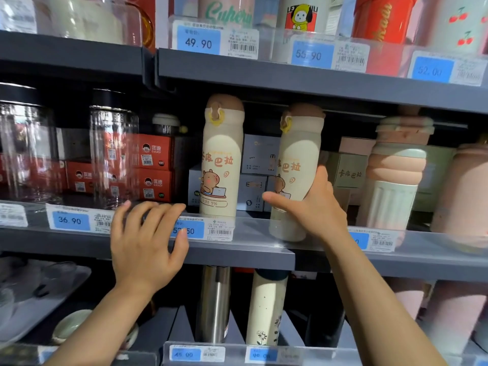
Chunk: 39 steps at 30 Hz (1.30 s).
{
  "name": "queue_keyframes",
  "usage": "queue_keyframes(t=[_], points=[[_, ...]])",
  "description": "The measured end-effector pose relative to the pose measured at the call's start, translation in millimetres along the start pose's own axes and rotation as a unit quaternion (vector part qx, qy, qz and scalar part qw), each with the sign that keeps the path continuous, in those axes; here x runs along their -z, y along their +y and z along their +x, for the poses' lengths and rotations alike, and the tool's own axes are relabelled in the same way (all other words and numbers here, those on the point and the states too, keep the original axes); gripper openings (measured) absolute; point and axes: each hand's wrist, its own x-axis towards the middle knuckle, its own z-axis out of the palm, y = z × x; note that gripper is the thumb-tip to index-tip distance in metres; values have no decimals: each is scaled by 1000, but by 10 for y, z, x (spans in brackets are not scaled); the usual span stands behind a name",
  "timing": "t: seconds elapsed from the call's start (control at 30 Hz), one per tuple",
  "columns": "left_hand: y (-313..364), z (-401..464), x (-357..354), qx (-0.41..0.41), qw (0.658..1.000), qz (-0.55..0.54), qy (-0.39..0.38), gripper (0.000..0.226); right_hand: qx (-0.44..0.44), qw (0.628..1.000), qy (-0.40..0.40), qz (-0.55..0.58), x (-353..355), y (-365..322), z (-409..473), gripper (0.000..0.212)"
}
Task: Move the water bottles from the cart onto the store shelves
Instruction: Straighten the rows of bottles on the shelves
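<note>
Two cream water bottles with brown caps and a cartoon capybara print are on the middle shelf (253,235). The left bottle (221,154) stands upright behind the clear front guard. My right hand (311,207) grips the lower part of the right bottle (295,159), which tilts slightly to the right with its base at the shelf's front edge. My left hand (145,241) hovers in front of the shelf's price strip with fingers spread, holding nothing. The cart is out of view.
Clear glass jars (113,151) and red boxes (155,167) stand to the left, and a pink and green ribbed bottle (396,173) stands to the right. Small boxes sit behind the bottles. A steel flask (214,305) and a cream flower bottle (266,307) occupy the shelf below.
</note>
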Motion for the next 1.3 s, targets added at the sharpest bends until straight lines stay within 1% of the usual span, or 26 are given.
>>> queue_keyframes(t=[0.07, 0.17, 0.27, 0.33, 0.43, 0.5, 0.57, 0.6, 0.7, 0.8, 0.93, 1.07, 1.17, 1.3], points=[[1, 3, -2, 0, 1000, -1, -2, 42, -5, 998, 34, -52, -42, -4, -4, 120], [-6, 4, -11, 0, 1000, 0, -4, 43, 8, 997, 62, -39, -47, 28, 4, 108], [-12, 0, -8, 1, 1000, 0, -3, 43, 39, 998, 50, -8, -35, 71, -4, 89], [-5, 0, -5, 1, 1000, 1, -4, 42, 53, 998, 34, -10, -22, 90, -10, 82], [-4, 3, 2, 2, 1000, 2, -9, 42, 49, 999, -5, -15, 11, 82, -6, 75], [-8, 2, 2, 3, 1000, 2, -12, 43, 43, 999, -15, -9, 14, 61, -2, 78], [-12, 1, 3, 2, 1000, 3, -13, 43, 44, 999, 1, -15, 2, 41, -5, 91], [-14, -1, 4, 1, 1000, 3, -13, 43, 43, 999, 7, -18, -3, 37, -8, 93], [-10, -3, -1, 2, 1000, 4, -11, 43, 52, 999, 6, 0, 14, 42, -1, 86], [-9, 3, -7, 1, 1000, 3, -7, 43, 59, 998, -13, 5, 23, 15, 15, 85], [-21, -2, -18, -6, 1000, 4, -2, 43, 65, 998, -14, 13, -40, -18, 29, 80], [-34, -5, -37, -10, 1000, 8, 5, 42, 63, 998, -8, 23, -71, 4, 35, 81], [-40, -8, -43, -12, 1000, 7, 12, 42, 65, 998, -13, 14, -80, 6, 35, 83], [-47, -9, -48, -17, 1000, 12, 17, 43, 74, 997, 1, -5, -95, -5, -3, 85]])
